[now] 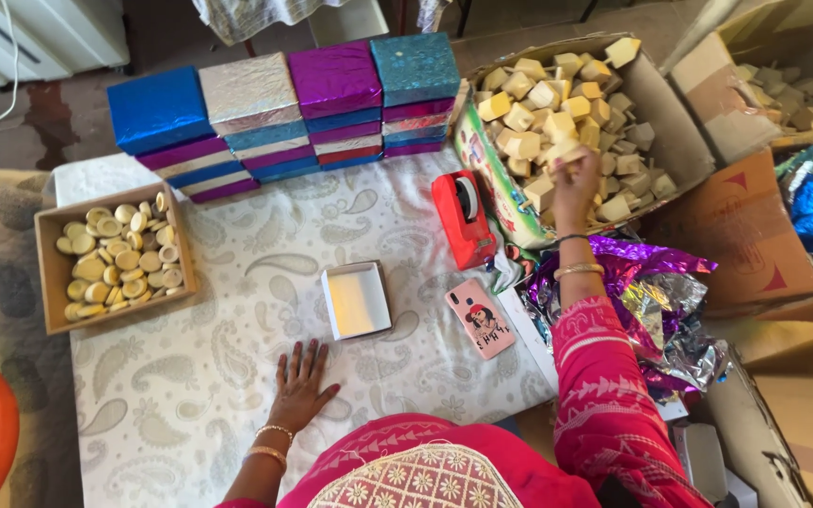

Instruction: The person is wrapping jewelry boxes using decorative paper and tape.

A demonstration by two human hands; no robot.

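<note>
Left hand [301, 384] lies spread flat on paisley cloth [237, 376]; right hand [571, 179] pinches a wooden block [565, 149] in the carton [679, 141].

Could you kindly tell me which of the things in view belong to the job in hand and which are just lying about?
In use:
right hand
carton of wooden blocks
open white box
left hand, flat on the patterned cloth

Lying about:
pink phone
red tape dispenser
tray of wooden discs
stacked foil-wrapped boxes

Prob. home packing workshop: foil-wrapped boxes [284, 108], cartons of wooden blocks [566, 122].
</note>
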